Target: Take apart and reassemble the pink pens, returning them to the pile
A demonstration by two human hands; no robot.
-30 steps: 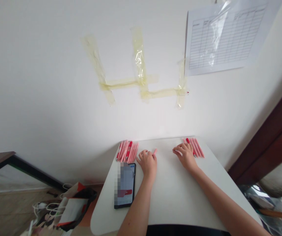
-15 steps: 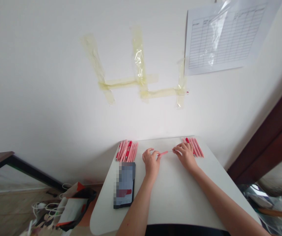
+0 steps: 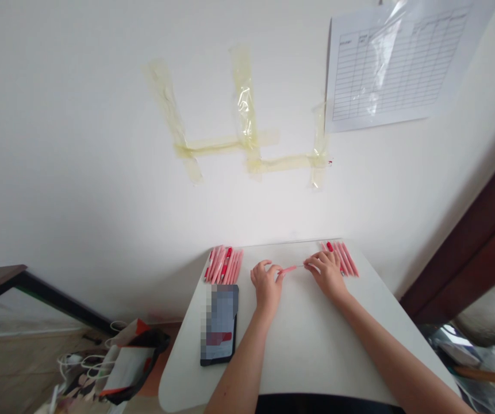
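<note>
Head view: the pink pen barrel (image 3: 289, 268) sits low over the white table (image 3: 307, 345), up and right of the phone (image 3: 219, 325), with the left hand (image 3: 267, 286) and the right hand (image 3: 327, 274) each pinching one end between fingertips. One pen bundle (image 3: 223, 265) lies just beyond the phone. A second pen row (image 3: 345, 259) lies well right of the phone.

The left hand (image 3: 267, 286) has swung its pen tube (image 3: 289, 268) rightward at lower centre, meeting the refill (image 3: 300, 265) in the right hand (image 3: 327, 273).

White wall (image 3: 79, 144) bears yellowed tape (image 3: 247, 132) above white table (image 3: 307, 345).
</note>
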